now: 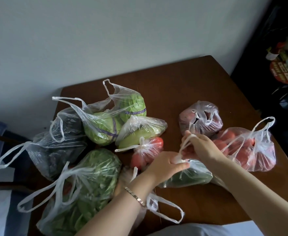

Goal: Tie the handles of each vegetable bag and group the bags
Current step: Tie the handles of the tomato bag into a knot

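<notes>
Plastic bag handles (184, 147): left hand (165, 166) pinches them low, right hand (202, 147) raised, fingers (200, 137) curled round them.

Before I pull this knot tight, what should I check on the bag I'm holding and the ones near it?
1. Left hand pinches the gathered handles of the green vegetable bag: ok.
2. Right hand has the handle loop hooked over its fingers: ok.
3. Knot fully formed: cannot tell, hidden in the grip.
4. Bag lying on the table, not hanging: ok.
5. Tomato bag by the right wrist tied: not ok, its handles stand open.
</notes>
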{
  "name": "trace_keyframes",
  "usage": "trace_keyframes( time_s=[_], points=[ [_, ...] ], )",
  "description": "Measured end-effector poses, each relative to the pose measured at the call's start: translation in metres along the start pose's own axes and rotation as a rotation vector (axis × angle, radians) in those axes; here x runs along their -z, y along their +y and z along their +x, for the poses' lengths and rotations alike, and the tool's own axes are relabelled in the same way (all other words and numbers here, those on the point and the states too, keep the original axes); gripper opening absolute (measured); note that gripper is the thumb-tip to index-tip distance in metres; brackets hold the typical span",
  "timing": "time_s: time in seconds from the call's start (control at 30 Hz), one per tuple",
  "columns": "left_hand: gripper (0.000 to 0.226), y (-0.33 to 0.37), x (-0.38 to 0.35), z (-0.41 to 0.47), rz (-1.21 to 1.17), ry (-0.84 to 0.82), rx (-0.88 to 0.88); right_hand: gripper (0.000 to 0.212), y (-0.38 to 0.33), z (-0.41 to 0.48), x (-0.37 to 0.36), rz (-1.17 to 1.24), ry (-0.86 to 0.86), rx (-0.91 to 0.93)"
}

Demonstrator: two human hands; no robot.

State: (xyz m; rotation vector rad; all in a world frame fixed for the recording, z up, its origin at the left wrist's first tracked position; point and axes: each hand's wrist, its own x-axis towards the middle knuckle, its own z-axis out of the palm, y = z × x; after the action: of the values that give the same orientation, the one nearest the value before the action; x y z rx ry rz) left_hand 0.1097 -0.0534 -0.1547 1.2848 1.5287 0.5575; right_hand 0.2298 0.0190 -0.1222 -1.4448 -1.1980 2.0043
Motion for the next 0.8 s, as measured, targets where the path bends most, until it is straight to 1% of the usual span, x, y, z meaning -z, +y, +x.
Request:
trace_keyframes(
  time_s=[0.03, 0.07, 0.13, 0.17, 0.2, 0.23, 0.27, 0.33, 0.4, 0.47, 0.5, 0.53, 0.6, 0.63, 0.67, 0.7, 0.73, 0.8],
  points=[
    [0.026, 0.001, -0.002, 0.000, -0.066, 0.011, 0.025, 0.037, 0.000, 0.000, -0.002, 0.039, -0.045, 0.018],
    [0.025, -0.001, -0.003, 0.003, -0.119, 0.038, 0.056, 0.032, -0.002, -0.002, -0.003, 0.099, -0.089, 0.031],
    [0.023, -0.002, -0.003, 0.006, -0.201, 0.108, 0.128, 0.014, 0.004, -0.001, 0.004, 0.100, -0.129, 0.084],
    [0.024, -0.005, -0.004, 0.008, -0.266, 0.148, 0.153, 0.017, 0.012, 0.000, 0.009, -0.017, -0.106, 0.105],
    [0.026, -0.008, -0.005, 0.009, -0.347, 0.182, 0.159, 0.024, 0.019, 0.001, 0.012, -0.201, -0.079, 0.117],
    [0.028, -0.010, -0.005, 0.010, -0.414, 0.211, 0.164, 0.026, 0.029, 0.002, 0.015, -0.387, -0.077, 0.141],
    [0.029, -0.012, -0.005, 0.011, -0.473, 0.230, 0.172, 0.025, 0.037, 0.003, 0.015, -0.523, -0.101, 0.165],
    [0.030, -0.014, -0.007, 0.011, -0.543, 0.236, 0.195, 0.018, 0.051, 0.004, 0.012, -0.642, -0.149, 0.259],
    [0.031, -0.012, -0.009, 0.013, -0.602, 0.244, 0.227, 0.014, 0.059, 0.004, 0.008, -0.656, -0.107, 0.373],
    [0.029, -0.010, -0.011, 0.014, -0.729, 0.281, 0.268, 0.011, 0.068, 0.007, 0.007, -0.632, -0.035, 0.440],
    [0.028, -0.010, -0.009, 0.015, -0.833, 0.312, 0.289, 0.010, 0.076, 0.009, 0.008, -0.625, 0.020, 0.409],
    [0.027, -0.012, -0.006, 0.017, -0.963, 0.351, 0.318, 0.012, 0.083, 0.009, 0.011, -0.612, 0.092, 0.324],
    [0.028, -0.016, 0.004, 0.020, -1.193, 0.419, 0.385, 0.024, 0.098, 0.011, 0.014, -0.609, 0.201, 0.110],
    [0.029, -0.019, 0.008, 0.020, -1.247, 0.436, 0.414, 0.029, 0.101, 0.012, 0.015, -0.636, 0.218, 0.034],
    [0.031, -0.021, 0.009, 0.020, -1.253, 0.437, 0.436, 0.031, 0.101, 0.011, 0.012, -0.666, 0.225, -0.005],
    [0.032, -0.021, 0.009, 0.019, -1.223, 0.433, 0.451, 0.030, 0.098, 0.011, 0.008, -0.683, 0.243, 0.005],
    [0.034, -0.020, 0.007, 0.018, -1.184, 0.427, 0.458, 0.026, 0.093, 0.011, 0.004, -0.682, 0.263, 0.070],
    [0.040, -0.013, 0.003, 0.018, -1.153, 0.400, 0.444, 0.018, 0.081, 0.012, -0.005, -0.687, 0.266, 0.324]
  ],
)
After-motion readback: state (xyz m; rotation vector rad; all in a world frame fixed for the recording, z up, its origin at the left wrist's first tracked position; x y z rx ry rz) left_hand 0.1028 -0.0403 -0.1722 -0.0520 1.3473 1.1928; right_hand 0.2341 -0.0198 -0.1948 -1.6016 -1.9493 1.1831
